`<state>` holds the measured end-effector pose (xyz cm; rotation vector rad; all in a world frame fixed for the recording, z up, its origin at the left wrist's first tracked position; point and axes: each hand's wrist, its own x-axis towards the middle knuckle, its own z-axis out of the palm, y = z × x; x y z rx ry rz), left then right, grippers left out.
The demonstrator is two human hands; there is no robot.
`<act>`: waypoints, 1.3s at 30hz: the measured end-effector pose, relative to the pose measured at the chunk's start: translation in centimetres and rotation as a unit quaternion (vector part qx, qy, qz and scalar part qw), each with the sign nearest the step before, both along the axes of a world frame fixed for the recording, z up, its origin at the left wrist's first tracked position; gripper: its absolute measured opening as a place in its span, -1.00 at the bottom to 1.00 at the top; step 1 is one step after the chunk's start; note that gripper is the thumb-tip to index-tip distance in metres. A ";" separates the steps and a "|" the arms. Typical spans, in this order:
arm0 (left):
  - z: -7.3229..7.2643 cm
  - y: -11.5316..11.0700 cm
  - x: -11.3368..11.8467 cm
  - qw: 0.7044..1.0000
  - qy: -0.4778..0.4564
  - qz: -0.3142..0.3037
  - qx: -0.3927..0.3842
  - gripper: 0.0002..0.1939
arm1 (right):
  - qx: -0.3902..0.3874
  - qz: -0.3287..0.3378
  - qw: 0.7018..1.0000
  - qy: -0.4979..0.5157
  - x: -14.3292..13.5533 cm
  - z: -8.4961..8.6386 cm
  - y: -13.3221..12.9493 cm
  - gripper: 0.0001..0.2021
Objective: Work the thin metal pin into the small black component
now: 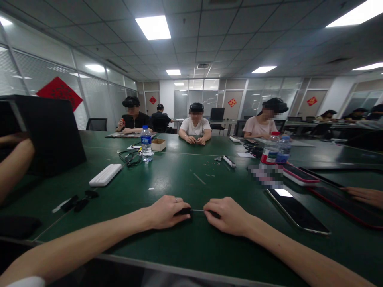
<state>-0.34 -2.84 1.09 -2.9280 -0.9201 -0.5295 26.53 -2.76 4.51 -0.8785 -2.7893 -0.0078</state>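
My left hand [169, 211] rests low over the green table [167, 247], a ring on one finger. Its thumb and fingers are closed around something small and dark [183, 211] that I cannot make out. Facing it, my right hand [227, 215] is curled with the fingertips turned down and inward; a dark patch shows under its fingers, too hidden to name. A thin pale line [197, 210] spans the gap between both hands; I cannot tell whether it is a slim rod or a mark on the table. To the right of my right hand lies a smartphone [299, 211].
A white oblong device [105, 175], dark clips [80, 202], a water bottle [146, 144], an open cardboard box [158, 144] and cables [131, 157] stand leftward. More bottles [269, 150] and a pink-edged phone [301, 174] lie rightward. A black box [56, 135] rises far left. Several people sit around.
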 end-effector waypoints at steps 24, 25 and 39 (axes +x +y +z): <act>-0.5 0.0 0.2 0.999 -0.003 0.033 0.035 -0.71 | 0.068 -0.019 0.995 -0.077 -0.5 0.1 -1.0 -0.73; -0.5 -0.1 0.2 0.999 -0.004 0.033 0.037 -0.71 | 0.068 -0.018 0.995 -0.077 -0.6 0.1 -1.0 -0.73; -0.6 0.2 0.1 0.999 -0.007 0.032 0.034 -0.71 | 0.078 -0.012 0.994 -0.070 -0.5 -0.2 -0.8 -0.73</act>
